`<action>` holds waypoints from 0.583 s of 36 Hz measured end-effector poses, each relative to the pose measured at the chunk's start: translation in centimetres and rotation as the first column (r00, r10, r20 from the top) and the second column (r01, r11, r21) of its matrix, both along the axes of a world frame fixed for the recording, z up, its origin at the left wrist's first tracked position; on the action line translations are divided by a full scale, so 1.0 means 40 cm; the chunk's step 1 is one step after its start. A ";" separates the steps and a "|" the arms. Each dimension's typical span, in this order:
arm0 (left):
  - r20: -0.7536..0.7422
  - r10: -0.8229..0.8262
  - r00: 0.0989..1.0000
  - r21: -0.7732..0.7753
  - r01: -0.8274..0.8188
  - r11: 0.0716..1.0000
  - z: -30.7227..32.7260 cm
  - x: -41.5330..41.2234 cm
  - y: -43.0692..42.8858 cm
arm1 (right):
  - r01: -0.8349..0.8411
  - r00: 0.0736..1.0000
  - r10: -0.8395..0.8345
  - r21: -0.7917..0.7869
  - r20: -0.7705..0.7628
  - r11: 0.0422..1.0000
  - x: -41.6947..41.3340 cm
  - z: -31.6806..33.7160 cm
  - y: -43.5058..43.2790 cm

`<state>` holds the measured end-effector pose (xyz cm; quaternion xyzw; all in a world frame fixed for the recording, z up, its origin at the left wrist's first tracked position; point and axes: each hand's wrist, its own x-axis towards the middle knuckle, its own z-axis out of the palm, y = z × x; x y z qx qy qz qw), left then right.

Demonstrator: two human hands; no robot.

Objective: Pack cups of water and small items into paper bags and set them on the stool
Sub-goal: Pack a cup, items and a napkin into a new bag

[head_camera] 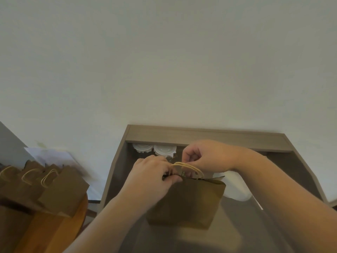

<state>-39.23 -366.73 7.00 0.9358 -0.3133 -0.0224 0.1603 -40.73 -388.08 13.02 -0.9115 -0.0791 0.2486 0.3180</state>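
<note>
Left hand fingers clamped on paper bag rim; right hand fingers pinched on its handle

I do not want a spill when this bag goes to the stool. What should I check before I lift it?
1. The paper bag stands upright on the table: ok.
2. The handles are together: ok.
3. Grip: ok; left hand grips the bag's top, right hand pinches the handles.
4. Cup inside: cannot tell, hidden.
5. Room on stool: cannot tell; other bags crowd it.
</note>
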 end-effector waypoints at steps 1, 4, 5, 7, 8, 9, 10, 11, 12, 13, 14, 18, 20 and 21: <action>0.018 -0.005 1.000 -0.001 0.005 1.000 -0.003 -0.002 0.000 | -0.002 1.000 0.002 -0.002 0.005 1.000 -0.003 0.005 0.003; 0.077 -0.023 0.997 -0.022 0.025 0.999 -0.014 -0.012 0.001 | -0.010 1.000 0.011 -0.044 0.025 0.999 -0.009 0.010 0.010; 0.094 -0.030 0.995 -0.032 0.033 0.999 -0.018 -0.014 0.001 | -0.009 0.999 0.011 -0.062 0.032 0.998 -0.011 0.009 0.012; 0.131 -0.049 0.990 -0.050 0.056 0.997 -0.025 -0.016 0.002 | -0.003 0.999 0.008 -0.090 0.053 0.996 -0.016 0.007 0.014; 0.150 -0.060 0.987 -0.057 0.069 0.996 -0.028 -0.015 0.003 | 0.002 0.998 0.004 -0.096 0.066 0.995 -0.018 0.006 0.015; 0.166 -0.073 0.983 -0.062 0.084 0.994 -0.030 -0.014 0.005 | 0.009 0.997 -0.001 -0.100 0.080 0.995 -0.021 0.005 0.016; 0.182 -0.088 0.979 -0.065 0.101 0.993 -0.032 -0.012 0.007 | 0.017 0.996 -0.008 -0.105 0.091 0.994 -0.024 0.004 0.016; 0.199 -0.101 0.975 -0.067 0.117 0.991 -0.035 -0.010 0.009 | 0.023 0.995 -0.012 -0.112 0.099 0.993 -0.026 0.003 0.017; 0.218 -0.113 0.969 -0.071 0.131 0.989 -0.038 -0.009 0.012 | 0.027 0.994 -0.014 -0.118 0.105 0.993 -0.029 0.002 0.018; 0.239 -0.122 0.963 -0.077 0.144 0.987 -0.042 -0.008 0.014 | 0.028 0.994 -0.015 -0.122 0.107 0.992 -0.031 0.000 0.019; 0.265 -0.129 0.956 -0.088 0.157 0.984 -0.045 -0.008 0.016 | 0.031 0.994 -0.018 -0.122 0.109 0.992 -0.033 -0.001 0.020; 0.330 -0.155 0.931 -0.113 0.202 0.973 -0.055 -0.006 0.022 | 0.059 0.991 -0.046 -0.097 0.129 0.994 -0.040 0.001 0.020; 0.339 -0.176 0.924 -0.115 0.227 0.967 -0.056 -0.003 0.024 | 0.064 0.990 -0.052 -0.090 0.134 0.994 -0.045 0.001 0.021; 0.341 -0.188 0.921 -0.115 0.239 0.964 -0.056 -0.001 0.025 | 0.061 0.989 -0.049 -0.089 0.138 0.994 -0.048 0.000 0.022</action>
